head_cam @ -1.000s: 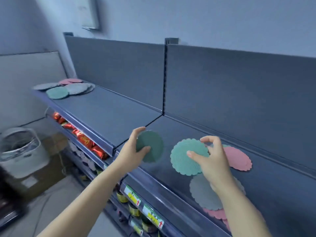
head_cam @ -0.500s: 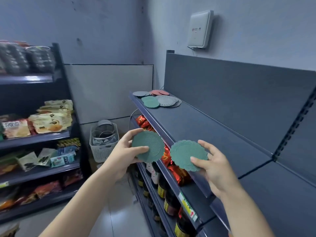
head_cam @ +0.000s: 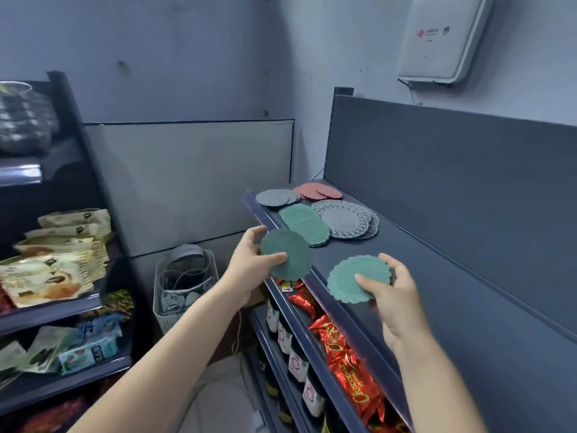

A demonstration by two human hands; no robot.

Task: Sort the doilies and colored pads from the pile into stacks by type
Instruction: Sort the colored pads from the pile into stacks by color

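My left hand (head_cam: 249, 264) holds a dark green round pad (head_cam: 288, 253) by its edge, just off the shelf's front lip. A lighter green scalloped pad (head_cam: 352, 278) is pinched in my right hand (head_cam: 392, 295) above the shelf (head_cam: 437, 276). Four sorted stacks lie at the shelf's far end. The nearest is a green pad stack (head_cam: 304, 223), just beyond the left-hand pad. Beside it are grey lace doilies (head_cam: 346, 218). Behind them sit a grey pad stack (head_cam: 277, 197) and a pink pad stack (head_cam: 318, 191).
Below the shelf are red wrapped sweets (head_cam: 346, 360) and bottles (head_cam: 296, 360). A white basket (head_cam: 184, 282) stands on the floor between the units. A dark rack on the left (head_cam: 62, 276) holds snack packets. A white box (head_cam: 443, 39) hangs on the wall.
My view has swung left from the mixed pile to the sorted stacks. Both hands have carried their green pads closer to the stacks at the shelf's far end.
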